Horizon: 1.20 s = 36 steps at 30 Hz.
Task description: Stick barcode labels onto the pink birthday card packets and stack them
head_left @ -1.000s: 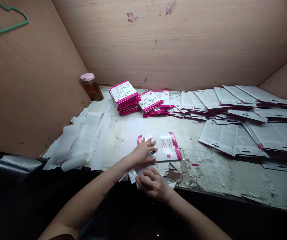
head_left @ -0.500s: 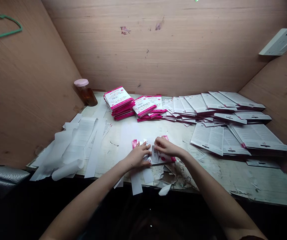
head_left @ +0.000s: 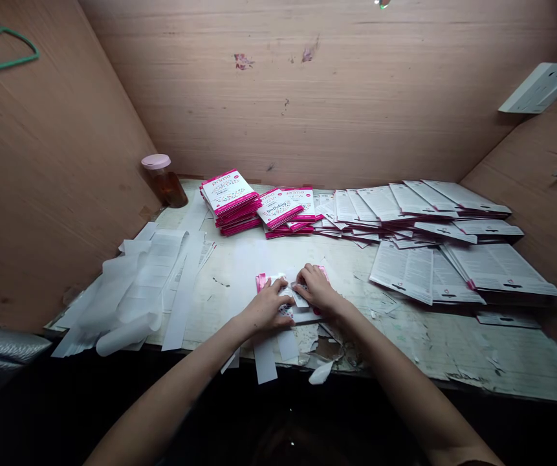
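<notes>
A pink and white packet (head_left: 285, 311) lies flat at the table's front, between my hands. My left hand (head_left: 269, 305) is on its left side, fingers bent and thumb toward the front edge, gripping it. Over the packet's middle, my right hand (head_left: 316, 288) pinches a small white sticker label (head_left: 300, 298). The label tilts against the packet, close to my left fingertips. My right hand covers much of the packet's right part.
Pink-edged packets (head_left: 229, 192) are stacked at the back, with many more lying face down (head_left: 404, 272) at the right. Crumpled backing paper (head_left: 127, 291) covers the left. A lidded jar of brown liquid (head_left: 169, 188) stands behind it. The table's front edge (head_left: 329, 349) is torn.
My right hand has turned and moved slightly left and down over the packet, tilting the label from upright to lower. My left hand stays nearly in place on the packet.
</notes>
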Each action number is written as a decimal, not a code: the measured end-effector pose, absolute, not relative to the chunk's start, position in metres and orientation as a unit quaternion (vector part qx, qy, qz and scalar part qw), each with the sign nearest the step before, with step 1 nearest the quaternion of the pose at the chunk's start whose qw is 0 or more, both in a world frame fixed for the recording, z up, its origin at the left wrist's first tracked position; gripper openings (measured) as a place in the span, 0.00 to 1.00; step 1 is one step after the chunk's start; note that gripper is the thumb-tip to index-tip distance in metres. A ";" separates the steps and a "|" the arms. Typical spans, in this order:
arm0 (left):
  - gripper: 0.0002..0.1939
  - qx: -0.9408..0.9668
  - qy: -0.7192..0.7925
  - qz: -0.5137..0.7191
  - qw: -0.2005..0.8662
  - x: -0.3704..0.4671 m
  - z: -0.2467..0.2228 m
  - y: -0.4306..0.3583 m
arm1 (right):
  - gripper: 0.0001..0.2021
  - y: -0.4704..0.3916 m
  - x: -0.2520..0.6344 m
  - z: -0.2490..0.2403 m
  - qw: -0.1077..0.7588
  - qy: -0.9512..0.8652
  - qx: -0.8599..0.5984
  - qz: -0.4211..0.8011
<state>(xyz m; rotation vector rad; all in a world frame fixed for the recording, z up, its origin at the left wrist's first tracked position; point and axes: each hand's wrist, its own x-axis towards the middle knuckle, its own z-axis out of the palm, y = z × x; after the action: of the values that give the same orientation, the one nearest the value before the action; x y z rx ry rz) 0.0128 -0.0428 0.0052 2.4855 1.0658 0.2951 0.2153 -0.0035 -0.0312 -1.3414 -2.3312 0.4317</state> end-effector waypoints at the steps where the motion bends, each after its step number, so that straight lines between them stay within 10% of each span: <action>1: 0.20 0.892 0.385 0.108 0.209 0.013 0.006 -0.043 | 0.07 -0.005 0.215 -0.033 0.214 -0.831 -0.492 0.148; 6: 0.21 0.896 0.369 0.109 0.222 0.012 0.001 -0.042 | 0.27 -0.013 0.215 -0.035 0.219 -0.810 -0.536 0.087; 13: 0.49 0.881 0.406 0.082 0.227 0.014 0.008 -0.040 | 0.31 -0.061 0.228 -0.032 0.170 -0.829 -0.532 0.013; 29: 0.10 0.747 0.515 0.208 0.366 0.011 0.054 0.071 | 0.32 -0.092 0.247 -0.056 0.397 -0.670 -0.626 -0.043; 36: 0.17 0.661 0.590 0.349 0.305 0.023 0.112 0.143 | 0.24 -0.102 0.258 -0.051 0.430 -0.651 -0.625 0.017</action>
<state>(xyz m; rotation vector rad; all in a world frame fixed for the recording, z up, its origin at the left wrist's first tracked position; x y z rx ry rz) 0.0233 0.1430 0.1115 1.7486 1.5624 0.9251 0.2578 -0.1016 -0.0515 -1.5601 -1.6258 0.0435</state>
